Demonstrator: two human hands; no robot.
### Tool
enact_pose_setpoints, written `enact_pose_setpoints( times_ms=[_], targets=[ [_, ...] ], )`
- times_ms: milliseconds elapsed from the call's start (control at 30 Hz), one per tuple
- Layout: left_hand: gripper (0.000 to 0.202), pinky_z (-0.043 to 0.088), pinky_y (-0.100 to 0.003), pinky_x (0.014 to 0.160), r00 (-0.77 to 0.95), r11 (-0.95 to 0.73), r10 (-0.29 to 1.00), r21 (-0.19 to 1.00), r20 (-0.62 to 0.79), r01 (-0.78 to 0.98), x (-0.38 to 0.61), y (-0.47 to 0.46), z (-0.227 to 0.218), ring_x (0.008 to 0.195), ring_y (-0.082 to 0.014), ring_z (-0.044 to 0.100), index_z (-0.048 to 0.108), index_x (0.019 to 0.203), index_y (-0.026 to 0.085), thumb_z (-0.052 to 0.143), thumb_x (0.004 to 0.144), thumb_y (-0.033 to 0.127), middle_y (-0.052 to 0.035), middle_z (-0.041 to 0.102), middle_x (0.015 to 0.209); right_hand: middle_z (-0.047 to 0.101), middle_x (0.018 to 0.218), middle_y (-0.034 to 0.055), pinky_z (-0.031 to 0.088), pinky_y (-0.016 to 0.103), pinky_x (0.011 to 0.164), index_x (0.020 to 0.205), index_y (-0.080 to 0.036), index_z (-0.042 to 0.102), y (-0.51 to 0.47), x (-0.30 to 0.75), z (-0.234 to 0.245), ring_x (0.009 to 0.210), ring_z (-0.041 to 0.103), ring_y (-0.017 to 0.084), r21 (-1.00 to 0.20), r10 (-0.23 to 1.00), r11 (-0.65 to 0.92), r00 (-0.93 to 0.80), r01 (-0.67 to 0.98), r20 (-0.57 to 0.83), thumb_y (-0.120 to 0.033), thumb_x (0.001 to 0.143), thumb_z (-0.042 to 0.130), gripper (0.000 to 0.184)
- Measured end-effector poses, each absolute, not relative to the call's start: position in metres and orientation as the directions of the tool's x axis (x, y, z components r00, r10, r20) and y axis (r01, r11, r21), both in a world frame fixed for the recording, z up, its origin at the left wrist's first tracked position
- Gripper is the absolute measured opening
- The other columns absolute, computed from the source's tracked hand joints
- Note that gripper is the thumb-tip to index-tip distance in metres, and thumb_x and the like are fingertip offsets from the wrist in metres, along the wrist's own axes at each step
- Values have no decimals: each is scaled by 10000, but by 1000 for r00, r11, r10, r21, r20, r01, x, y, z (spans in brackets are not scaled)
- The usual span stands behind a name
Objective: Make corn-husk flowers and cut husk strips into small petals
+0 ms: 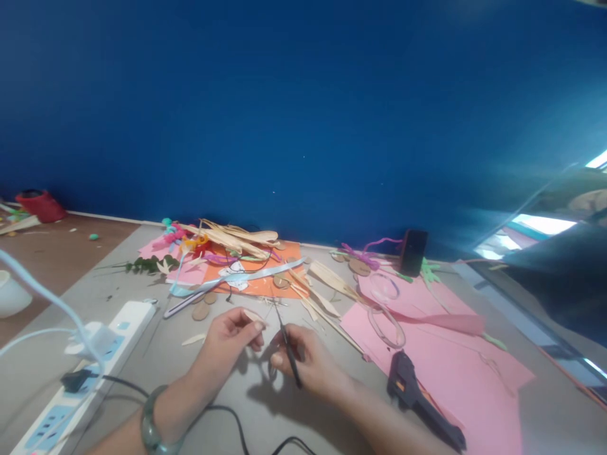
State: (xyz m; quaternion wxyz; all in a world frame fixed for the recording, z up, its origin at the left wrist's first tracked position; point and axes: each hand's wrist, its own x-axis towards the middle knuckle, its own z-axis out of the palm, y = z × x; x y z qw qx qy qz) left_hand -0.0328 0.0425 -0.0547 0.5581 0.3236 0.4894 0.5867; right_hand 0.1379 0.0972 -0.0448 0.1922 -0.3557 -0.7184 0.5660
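Observation:
My left hand (231, 339) is closed in a pinch on a small pale sliver (255, 316), which looks like dried husk or thin wood. Just to its right, my right hand (308, 361) grips a slim black tool (289, 351) with a narrow pointed tip, possibly tweezers; its exact kind is not clear. That tip points away from me, towards an orange sheet (258, 287). The two hands are close together, low over the grey table, and apart from each other. Beyond them lie pale dried strips (237, 240) and a light blue ribbon (265, 272).
On the left is a white power strip (124, 323) with plugs and cables. Pink sheets (455, 366) cover the right side, with a black glue gun (417, 398) on them. A dark phone (413, 253) stands against the blue wall. Another person's dark clothing (559, 284) shows at far right.

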Motion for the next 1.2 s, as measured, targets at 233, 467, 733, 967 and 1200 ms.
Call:
enact_pose_setpoints(
  times_ms=[233,467,733,967,1200],
  targets=[
    [148,478,-224,550,-182,74,973,934,-145,-348,-36,43,-56,539,-126,597,661,715,135,703,714,276,-32,672,594,537,595,-22,342,204,508,729,-136,601,99,141,-52,548,443,100,-932,597,105,-771,347,-220,-357,729,650,227],
    [115,469,-216,539,-189,76,970,933,-150,-351,-35,43,-54,500,-110,581,612,650,144,682,710,214,-15,662,545,498,572,-35,331,197,495,676,-129,584,99,142,-49,538,416,90,-935,570,23,-773,354,-278,-398,679,707,296],
    [123,455,-213,510,-159,85,976,934,-148,-346,-39,45,-53,480,-114,580,601,641,140,691,686,210,-16,655,517,472,516,-46,297,186,448,636,-128,570,97,141,-45,491,399,78,-913,558,-47,-747,404,-360,-403,668,709,309],
    [142,450,-207,494,-159,106,974,943,-163,-316,-41,44,-55,471,-114,587,584,636,144,693,692,216,-19,665,521,482,533,-39,300,185,449,647,-111,592,99,142,-43,489,391,73,-914,546,-64,-753,400,-367,-431,627,754,359],
    [142,456,-206,491,-168,111,971,942,-171,-316,-40,45,-54,469,-112,585,584,627,145,691,690,213,-15,663,516,432,495,-55,268,184,430,595,-130,545,99,141,-45,472,356,67,-915,536,-84,-756,395,-376,-447,628,756,382]
  ],
)
